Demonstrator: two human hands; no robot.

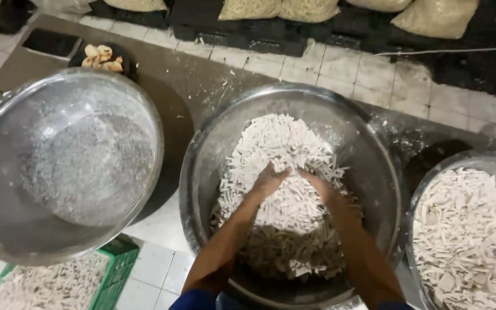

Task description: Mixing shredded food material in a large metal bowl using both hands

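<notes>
Standing over the work area, an onlooker sees both forearms entering from 6 o'clock and reaching into the middle steel bowl (pixel 202 166). The left hand (pixel 270 181) and the right hand (pixel 320 186) rest side by side, almost touching, on the heap of pale dough strips (pixel 276 143) that fills this bowl. The fingers of both hands are spread and pressed into the strips, palms down; neither hand is closed around anything. Strips partly cover the fingertips, so it cannot be told how deep they sit.

At 7 o'clock, below the bowls, a green plastic crate (pixel 116 275) holds more of the same pale strips. At 9 o'clock a second steel bowl (pixel 7 138) stands just beside the middle one; its inner surface carries only a dusting of flour. At 3 o'clock a third bowl (pixel 431 172), cut off by the picture's edge, holds flatter, wider pale pieces.

All three bowls sit on a grey, flour-streaked table top (pixel 190 80). At 11 o'clock on this table a small dark dish (pixel 81 57) carries several light-brown pieces. At 12 o'clock, beyond a strip of white floor tiles (pixel 374 80), filled clear sacks (pixel 431 17) lie on black pallets (pixel 259 31).
</notes>
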